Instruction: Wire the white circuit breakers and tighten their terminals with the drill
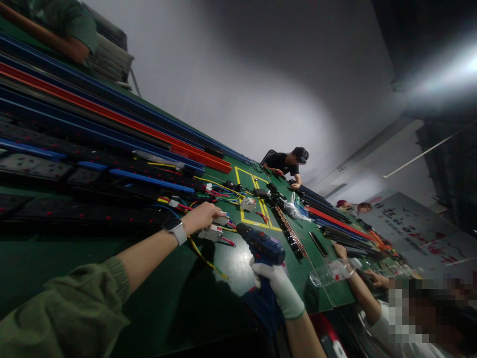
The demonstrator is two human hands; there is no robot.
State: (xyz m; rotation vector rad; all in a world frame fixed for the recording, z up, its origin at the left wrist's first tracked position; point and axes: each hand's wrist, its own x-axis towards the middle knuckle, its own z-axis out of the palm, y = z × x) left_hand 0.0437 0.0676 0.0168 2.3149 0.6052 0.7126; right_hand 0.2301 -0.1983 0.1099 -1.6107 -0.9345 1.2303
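Observation:
My left hand, bare with a watch on the wrist, is closed with its fingertips on a small white wired block, which looks like a circuit breaker. Just below it lies a second white block with red and yellow-green wires. My right hand, in a white glove, is wrapped round the grip of a blue cordless drill. The drill's chuck points left at the wired blocks, a short way from them; the bit's tip is too small to make out. Another white block lies farther back among loose wires.
Long black socket strips and blue and orange rails run along the green table. To the right are a plastic bottle, a phone and a co-worker's arm. Another person works across the table.

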